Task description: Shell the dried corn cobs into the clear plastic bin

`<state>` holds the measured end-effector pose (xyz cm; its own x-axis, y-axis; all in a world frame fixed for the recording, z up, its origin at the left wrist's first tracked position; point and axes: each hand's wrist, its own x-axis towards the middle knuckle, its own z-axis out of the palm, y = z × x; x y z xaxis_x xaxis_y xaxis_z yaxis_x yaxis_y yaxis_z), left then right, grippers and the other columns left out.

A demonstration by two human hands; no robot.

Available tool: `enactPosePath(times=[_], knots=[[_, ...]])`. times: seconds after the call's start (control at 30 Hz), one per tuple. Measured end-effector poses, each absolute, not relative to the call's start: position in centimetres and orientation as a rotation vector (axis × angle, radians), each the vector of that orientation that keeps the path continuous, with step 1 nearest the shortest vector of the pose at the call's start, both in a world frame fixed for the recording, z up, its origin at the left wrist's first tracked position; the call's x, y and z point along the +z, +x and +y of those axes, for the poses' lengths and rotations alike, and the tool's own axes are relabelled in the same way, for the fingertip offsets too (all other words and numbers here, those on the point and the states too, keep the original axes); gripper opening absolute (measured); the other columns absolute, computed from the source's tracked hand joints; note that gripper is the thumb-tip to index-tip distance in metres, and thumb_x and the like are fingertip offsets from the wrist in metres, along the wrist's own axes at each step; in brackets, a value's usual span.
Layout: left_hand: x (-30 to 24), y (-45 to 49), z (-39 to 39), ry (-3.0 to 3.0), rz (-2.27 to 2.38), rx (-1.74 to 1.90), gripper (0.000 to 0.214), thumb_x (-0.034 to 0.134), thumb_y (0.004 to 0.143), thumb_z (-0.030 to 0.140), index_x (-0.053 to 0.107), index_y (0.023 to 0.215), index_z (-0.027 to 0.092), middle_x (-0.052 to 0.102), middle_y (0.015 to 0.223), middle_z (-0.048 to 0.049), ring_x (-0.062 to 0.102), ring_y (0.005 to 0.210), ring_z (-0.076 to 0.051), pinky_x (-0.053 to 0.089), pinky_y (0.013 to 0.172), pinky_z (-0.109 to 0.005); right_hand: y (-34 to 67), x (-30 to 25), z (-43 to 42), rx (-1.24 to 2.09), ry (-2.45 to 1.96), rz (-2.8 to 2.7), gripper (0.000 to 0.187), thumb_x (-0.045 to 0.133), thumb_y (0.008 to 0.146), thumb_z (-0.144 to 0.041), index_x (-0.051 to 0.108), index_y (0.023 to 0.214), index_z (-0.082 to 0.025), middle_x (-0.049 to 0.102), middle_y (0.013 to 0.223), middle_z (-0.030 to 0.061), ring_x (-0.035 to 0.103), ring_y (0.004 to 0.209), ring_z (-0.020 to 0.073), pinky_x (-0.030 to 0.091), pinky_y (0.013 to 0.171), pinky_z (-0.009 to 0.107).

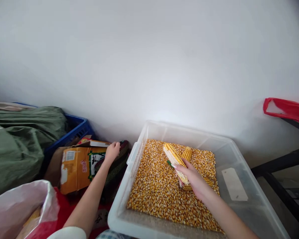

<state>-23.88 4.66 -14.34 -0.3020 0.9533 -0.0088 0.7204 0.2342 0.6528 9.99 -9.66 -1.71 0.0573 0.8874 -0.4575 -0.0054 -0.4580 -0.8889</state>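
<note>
My right hand (193, 177) is closed around a corn cob (173, 153), tilted above loose kernels. A pale stripe runs down the cob where kernels are gone. A small green piece (169, 163) shows beside my thumb. Behind it, another yellow cob (187, 153) lies on the corn kernels (155, 186), and more cob shows partly hidden under my hand. The kernels cover the floor of a clear plastic bin (201, 131). Left of the bin, my left hand (112, 152) is closed at the top edge of a dark mesh bag (114, 171); its fingertips are partly hidden.
An orange printed cardboard box (73, 171) lies beside the mesh bag. Farther left is a blue crate (76, 127) under green cloth (27, 136). A white and red sack (49, 205) stands at front left. Black metal bars (279, 164) and a red bag (289, 109) flank the bin's right.
</note>
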Motion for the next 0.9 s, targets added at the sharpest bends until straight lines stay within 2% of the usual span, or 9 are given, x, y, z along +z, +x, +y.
enactPosePath(times=[0.1,0.17,0.23,0.3,0.33,0.4,0.57,0.7,0.9], knots=[[-6.0,-21.8,2.1,1.563,1.948,1.236,0.032,0.025,0.082,0.032,0.048,0.065,0.019,0.049,0.051,0.0003,0.049,0.05,-0.013,0.041,0.053,-0.024,10.3,-2.0,-9.6,1.491,-1.49,-0.974,0.037,0.064,0.07,-0.035,0.054,0.101,-0.018,0.053,0.06,-0.0026,0.045,0.04,0.0079,0.035,0.034,0.019],[-1.0,-19.4,0.0,1.692,1.793,1.328,0.035,0.025,0.085,0.038,0.05,0.069,0.018,0.049,0.053,0.0008,0.048,0.05,-0.012,0.04,0.052,-0.023,10.7,-2.4,-9.5,1.467,-1.438,-1.023,0.035,0.064,0.069,-0.036,0.055,0.097,-0.018,0.053,0.063,-0.0023,0.045,0.041,0.0079,0.037,0.034,0.019],[2.6,-16.3,-2.0,1.924,1.623,1.163,0.038,0.029,0.085,0.043,0.053,0.07,0.018,0.053,0.055,0.0,0.05,0.052,-0.012,0.039,0.054,-0.023,11.1,-2.7,-9.3,1.421,-1.41,-1.052,0.037,0.064,0.069,-0.038,0.054,0.099,-0.019,0.053,0.064,-0.0026,0.045,0.042,0.0082,0.037,0.034,0.019],[4.3,-13.1,-3.5,2.095,1.53,0.838,0.042,0.031,0.085,0.047,0.058,0.067,0.019,0.055,0.053,-0.0006,0.05,0.05,-0.013,0.038,0.055,-0.024,11.6,-3.0,-9.1,1.352,-1.389,-1.059,0.041,0.065,0.067,-0.039,0.053,0.101,-0.02,0.055,0.069,-0.0021,0.047,0.046,0.0089,0.038,0.034,0.019],[4.7,-11.5,-3.8,2.148,1.543,0.696,0.045,0.032,0.084,0.05,0.06,0.065,0.019,0.055,0.052,-0.0015,0.051,0.05,-0.014,0.038,0.056,-0.025,11.8,-3.0,-9.1,1.32,-1.378,-1.061,0.044,0.066,0.066,-0.039,0.052,0.103,-0.021,0.056,0.072,-0.0017,0.048,0.048,0.0093,0.038,0.035,0.019],[4.8,-8.7,-3.8,2.201,1.612,0.661,0.049,0.032,0.083,0.055,0.063,0.067,0.02,0.059,0.059,-0.0043,0.055,0.059,-0.017,0.038,0.06,-0.027,12.2,-3.0,-9.0,1.264,-1.317,-1.084,0.046,0.065,0.066,-0.041,0.052,0.105,-0.022,0.057,0.078,-0.0005,0.049,0.053,0.0098,0.039,0.036,0.018],[4.1,-1.8,-1.4,1.825,1.405,0.858,0.06,0.024,0.084,0.061,0.061,0.095,0.015,0.064,0.076,-0.0084,0.059,0.066,-0.019,0.042,0.063,-0.028,12.6,-2.4,-8.9,1.138,-1.175,-1.137,0.053,0.064,0.065,-0.042,0.049,0.111,-0.022,0.057,0.093,0.0021,0.051,0.063,0.0115,0.043,0.041,0.02],[2.8,3.2,-0.8,1.504,1.317,1.128,0.058,0.034,0.082,0.061,0.05,0.111,0.012,0.063,0.093,-0.0126,0.061,0.078,-0.019,0.044,0.069,-0.028,12.7,-2.2,-8.6,1.032,-1.125,-1.052,0.058,0.064,0.065,-0.039,0.043,0.117,-0.025,0.054,0.09,0.0007,0.049,0.059,0.01,0.043,0.041,0.019],[-0.1,5.7,-0.8,1.392,1.116,1.19,0.054,0.037,0.081,0.063,0.041,0.109,0.017,0.061,0.094,-0.0097,0.06,0.084,-0.018,0.045,0.072,-0.028,12.9,-2.4,-8.2,1.118,-1.112,-0.999,0.054,0.063,0.064,-0.034,0.044,0.113,-0.024,0.055,0.083,-0.0009,0.05,0.057,0.0092,0.04,0.04,0.017]])
